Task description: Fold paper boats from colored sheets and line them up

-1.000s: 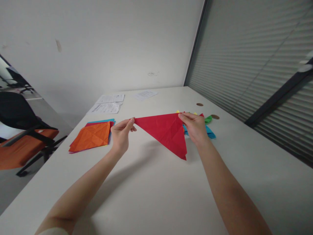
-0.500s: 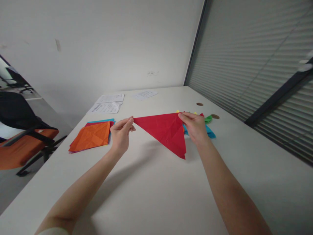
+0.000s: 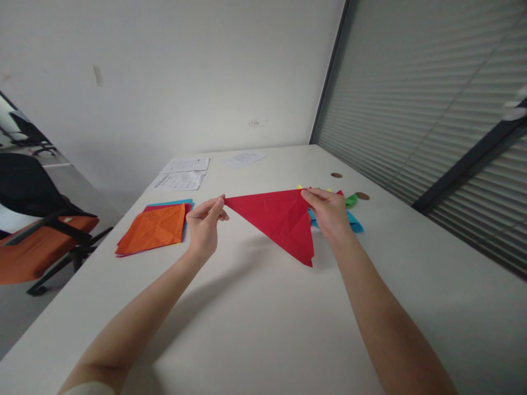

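A creased red sheet of thin paper (image 3: 280,219), folded into a triangle, is stretched above the white table between my hands. My left hand (image 3: 205,222) pinches its left tip between thumb and fingers. At the upper right corner, my right hand (image 3: 327,211) is closed on the sheet, thumb in front. The lower point hangs down with a ragged tip. Left of my left hand lies a stack of square sheets, orange (image 3: 154,226) on top, with pink and blue edges showing. Behind my right hand are folded blue (image 3: 354,222) and green (image 3: 351,201) pieces, partly hidden.
Printed papers (image 3: 181,180) lie at the table's (image 3: 247,329) far left, and another printed sheet (image 3: 245,159) is near the wall. Two brown round spots (image 3: 336,175) mark the right side by the window blinds (image 3: 432,109). An office chair (image 3: 45,225) stands to the left.
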Motion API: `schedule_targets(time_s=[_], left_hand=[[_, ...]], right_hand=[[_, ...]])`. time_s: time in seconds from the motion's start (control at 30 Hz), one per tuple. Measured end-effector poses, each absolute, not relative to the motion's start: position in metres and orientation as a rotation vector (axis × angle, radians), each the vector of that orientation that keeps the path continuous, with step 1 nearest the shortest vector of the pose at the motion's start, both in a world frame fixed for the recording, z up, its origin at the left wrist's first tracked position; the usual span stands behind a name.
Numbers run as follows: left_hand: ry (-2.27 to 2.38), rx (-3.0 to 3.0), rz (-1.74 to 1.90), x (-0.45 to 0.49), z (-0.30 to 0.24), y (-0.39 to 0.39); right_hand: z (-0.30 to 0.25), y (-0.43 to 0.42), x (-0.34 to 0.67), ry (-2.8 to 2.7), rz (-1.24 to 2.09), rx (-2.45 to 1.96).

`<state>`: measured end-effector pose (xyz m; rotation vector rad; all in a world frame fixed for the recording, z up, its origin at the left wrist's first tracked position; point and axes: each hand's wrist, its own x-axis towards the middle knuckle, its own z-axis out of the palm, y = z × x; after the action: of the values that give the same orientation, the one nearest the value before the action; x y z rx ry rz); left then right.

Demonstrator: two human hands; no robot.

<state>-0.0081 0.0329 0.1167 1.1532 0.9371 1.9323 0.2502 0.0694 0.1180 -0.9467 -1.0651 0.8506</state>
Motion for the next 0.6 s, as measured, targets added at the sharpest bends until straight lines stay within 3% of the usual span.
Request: schedule_targets(time_s=[0.27, 0.6], left_hand=[[0.941, 1.126, 1.938, -0.009, 0.118, 0.033], [0.872, 0.822, 1.501, -0.003, 0.112, 0.033]], right_hand=[[0.121, 0.067, 0.254, -1.059, 0.829, -0.929], [0.122, 0.065, 0.249, -1.115, 0.827, -0.935]])
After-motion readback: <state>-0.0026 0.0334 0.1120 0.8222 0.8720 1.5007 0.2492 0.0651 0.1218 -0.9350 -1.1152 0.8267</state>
